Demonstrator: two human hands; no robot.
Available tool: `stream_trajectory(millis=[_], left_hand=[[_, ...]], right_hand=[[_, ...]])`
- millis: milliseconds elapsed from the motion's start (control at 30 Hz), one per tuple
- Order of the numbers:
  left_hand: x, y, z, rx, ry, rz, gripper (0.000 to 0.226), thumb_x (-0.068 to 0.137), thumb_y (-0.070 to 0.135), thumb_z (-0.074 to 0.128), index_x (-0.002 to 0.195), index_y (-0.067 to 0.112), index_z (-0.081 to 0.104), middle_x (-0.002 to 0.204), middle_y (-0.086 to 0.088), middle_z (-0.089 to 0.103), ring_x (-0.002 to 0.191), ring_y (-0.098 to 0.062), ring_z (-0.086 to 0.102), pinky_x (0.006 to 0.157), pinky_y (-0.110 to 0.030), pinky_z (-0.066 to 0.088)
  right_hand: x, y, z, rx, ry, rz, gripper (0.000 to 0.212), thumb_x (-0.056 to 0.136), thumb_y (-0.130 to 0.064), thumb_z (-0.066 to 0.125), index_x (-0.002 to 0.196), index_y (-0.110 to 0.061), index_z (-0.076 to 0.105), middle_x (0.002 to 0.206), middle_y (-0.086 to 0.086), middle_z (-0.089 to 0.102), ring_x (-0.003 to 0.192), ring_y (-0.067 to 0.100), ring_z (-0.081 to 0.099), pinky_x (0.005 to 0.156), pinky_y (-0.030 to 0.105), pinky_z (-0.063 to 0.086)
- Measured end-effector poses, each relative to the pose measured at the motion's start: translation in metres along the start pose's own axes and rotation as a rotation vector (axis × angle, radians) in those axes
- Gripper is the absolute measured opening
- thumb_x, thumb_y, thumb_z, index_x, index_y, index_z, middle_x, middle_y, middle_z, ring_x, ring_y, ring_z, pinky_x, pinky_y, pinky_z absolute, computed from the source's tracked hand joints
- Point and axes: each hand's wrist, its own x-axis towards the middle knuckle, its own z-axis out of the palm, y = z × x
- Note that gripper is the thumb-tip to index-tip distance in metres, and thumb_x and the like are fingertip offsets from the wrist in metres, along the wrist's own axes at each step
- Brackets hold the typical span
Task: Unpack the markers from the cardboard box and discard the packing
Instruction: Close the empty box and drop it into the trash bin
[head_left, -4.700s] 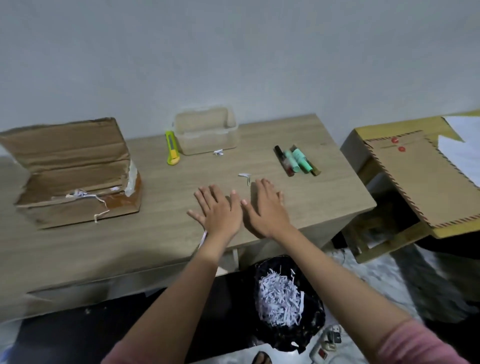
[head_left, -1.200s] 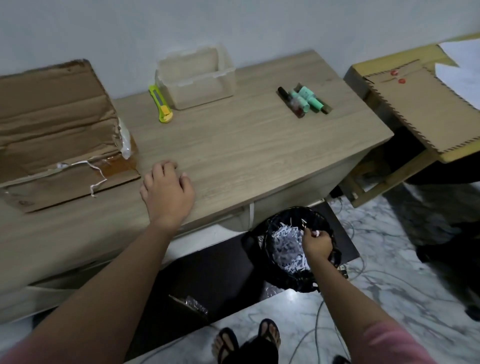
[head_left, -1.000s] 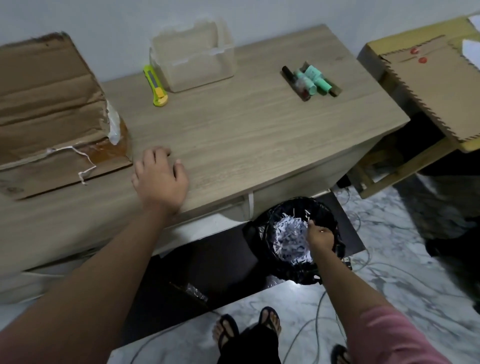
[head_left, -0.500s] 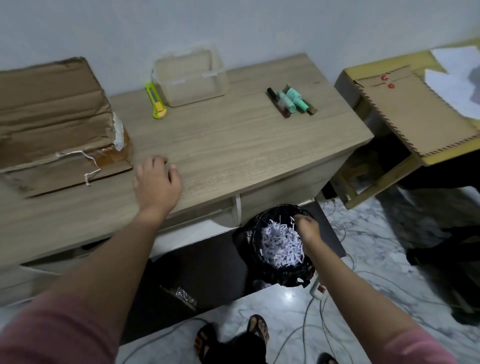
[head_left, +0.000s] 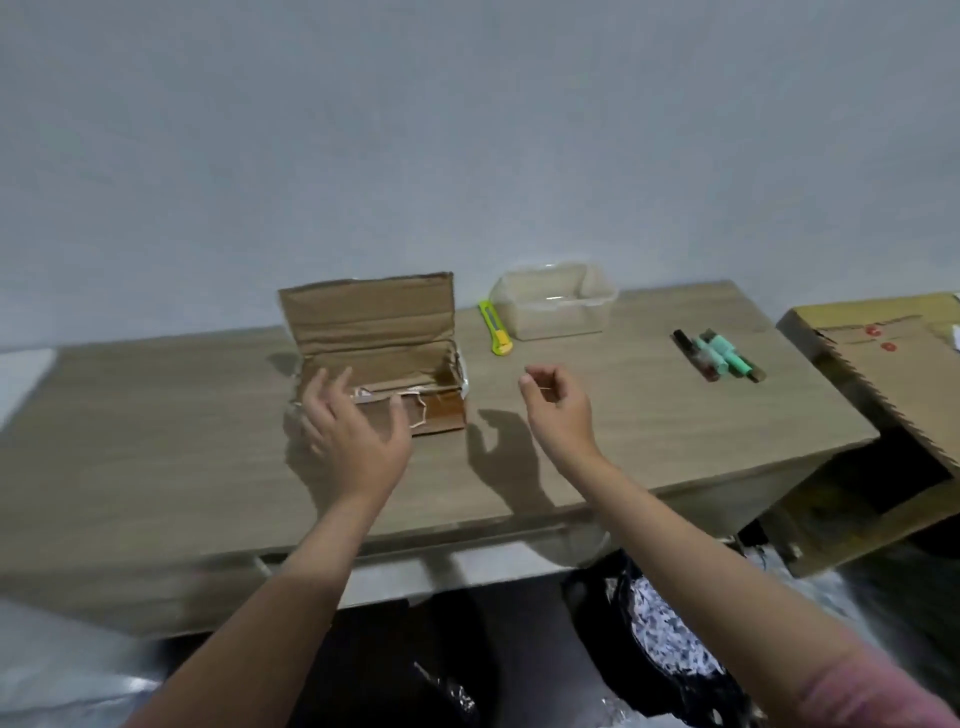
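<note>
So the markers (head_left: 719, 353) are already out, lying in a little bunch on the far right of the desk (head_left: 649, 431), well apart from the cardboard box (head_left: 376, 358). The box sits left of center with its lid flipped up toward the wall, and a loose strip of tape or paper hangs off its near edge.

Left hand (head_left: 353, 431) is up in front of the box with fingers spread apart, not gripping anything, though I can't tell if it's touching the cardboard. Right hand (head_left: 558, 402) hovers over bare desk just right of the box, fingers curled in loosely; looks empty but I can't be sure.

The bin (head_left: 670, 644) under the desk's near edge already has shredded paper in it. My guess is it's cleanup time: next move is probably grabbing the box with both hands, checking for leftover shreds, and binning it.
</note>
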Motion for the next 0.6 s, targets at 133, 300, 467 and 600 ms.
stream_trajectory(millis=[133,300,467,600], left_hand=[[0.061,-0.046,-0.020,-0.113,-0.071,-0.161,0.073,0.078,0.043,0.066,0.134,0.002,0.041,0.138,-0.022,0.043,0.127,-0.037,0.041,0.104,-0.047,0.032],[0.114,-0.085,-0.010,-0.460,-0.291,-0.459,0.092,0.074,0.084,0.033,0.141,0.022,0.036,0.145,-0.002,0.044,0.136,-0.024,0.038,0.113,-0.045,0.031],[0.134,-0.076,0.005,-0.779,-0.336,-0.586,0.060,0.090,0.066,0.035,0.139,0.032,0.042,0.141,0.004,0.046,0.130,-0.015,0.044,0.112,-0.043,0.032],[0.142,-0.072,0.009,-0.903,-0.345,-0.600,0.052,0.100,0.048,0.022,0.139,0.021,0.042,0.129,0.001,0.052,0.121,-0.016,0.049,0.106,-0.036,0.035]], right_hand=[[0.031,-0.008,0.075,0.064,-0.013,0.098,0.031,0.087,-0.025,0.063,0.115,-0.016,0.055,0.114,0.008,0.060,0.105,0.022,0.059,0.093,0.034,0.048],[0.066,-0.014,0.117,0.155,-0.026,0.241,0.048,0.098,-0.041,0.037,0.140,-0.017,0.040,0.142,0.006,0.046,0.130,0.021,0.043,0.100,0.027,0.036],[0.081,-0.006,0.128,0.252,-0.083,0.234,0.053,0.101,-0.045,0.014,0.134,-0.020,0.047,0.114,-0.003,0.059,0.101,0.008,0.054,0.066,0.014,0.042],[0.087,0.007,0.124,0.327,-0.063,0.261,0.051,0.098,-0.052,0.018,0.093,-0.019,0.056,0.101,0.002,0.062,0.102,0.018,0.057,0.080,0.029,0.043]])
